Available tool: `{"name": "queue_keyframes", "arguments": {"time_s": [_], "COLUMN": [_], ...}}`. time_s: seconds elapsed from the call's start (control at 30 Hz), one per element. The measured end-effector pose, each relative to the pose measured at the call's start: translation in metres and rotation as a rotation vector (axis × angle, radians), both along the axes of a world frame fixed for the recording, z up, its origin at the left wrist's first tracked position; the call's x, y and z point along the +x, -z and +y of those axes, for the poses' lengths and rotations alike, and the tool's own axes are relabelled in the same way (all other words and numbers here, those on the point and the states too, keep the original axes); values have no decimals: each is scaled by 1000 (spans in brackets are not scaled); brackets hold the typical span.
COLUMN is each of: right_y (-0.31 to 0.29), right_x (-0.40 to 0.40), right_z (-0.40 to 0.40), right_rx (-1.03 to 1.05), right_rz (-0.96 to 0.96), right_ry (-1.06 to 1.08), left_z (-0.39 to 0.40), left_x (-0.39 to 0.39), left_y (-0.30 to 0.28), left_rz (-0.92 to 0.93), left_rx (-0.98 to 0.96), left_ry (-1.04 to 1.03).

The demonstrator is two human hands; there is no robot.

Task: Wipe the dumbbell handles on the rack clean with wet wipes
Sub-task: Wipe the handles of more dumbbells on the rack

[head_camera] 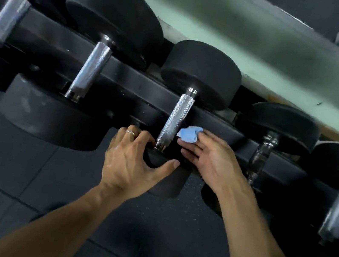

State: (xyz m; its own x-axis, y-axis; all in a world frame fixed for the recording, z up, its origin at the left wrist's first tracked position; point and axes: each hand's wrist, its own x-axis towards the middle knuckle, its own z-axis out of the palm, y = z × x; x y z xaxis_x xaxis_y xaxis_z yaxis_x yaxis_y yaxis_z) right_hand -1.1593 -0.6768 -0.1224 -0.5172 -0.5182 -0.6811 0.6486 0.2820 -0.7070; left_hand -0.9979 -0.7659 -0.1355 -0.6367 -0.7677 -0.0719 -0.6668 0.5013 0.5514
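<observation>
The dumbbell being serviced lies across the rack (128, 72), about midway along the visible run, with its knurled steel handle (175, 120) spanning the rack's two rails and its near rubber head (168, 182) overhanging the front rail toward the floor.

The left hand (133, 162) is spread wide, fingers and thumb splayed over the top of the near head just beside the handle's collar; it rests there and does not curl round anything. The right hand (210, 157) holds a crumpled blue wet wipe (189, 134) at its fingertips, fingers otherwise nearly straight, with the wipe just beside the lower part of the handle (contact cannot be confirmed).

Handling assessment: the dumbbell is likely heavy and rigid, and should stay seated on the rack; steady it by the rubber head, which looks matte and probably offers good friction. The wipe is soft, light and damp, and should conform when wrapped round the bar. The knurling will probably drag at the wipe, so expect snagging or shredding under hard pressure. A wet chrome handle may be slippery.
</observation>
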Motion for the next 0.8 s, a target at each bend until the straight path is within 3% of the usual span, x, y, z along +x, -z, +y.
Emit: {"name": "queue_keyframes", "arguments": {"time_s": [0.13,0.27,0.4,0.5,0.63,0.8], "right_y": [-30,-53,-68,-63,-38,-7], "right_x": [22,54,80,86,95,129], "right_z": [0,-5,-18,-29,-20,-12], "right_rx": [-24,-12,-54,-25,375,464], "right_rz": [46,113,120,216,642,555], "right_ry": [108,136,224,354,382,342], "left_z": [-8,-35,-54,-68,-97,-112], "left_x": [3,8,0,-8,-28,-77], "left_y": [-10,-32,-50,-53,-33,1], "left_rz": [30,251,370,451,338,248], "left_rx": [179,508,648,666,719,767], "left_ry": [81,249,362,307,164,49]}}
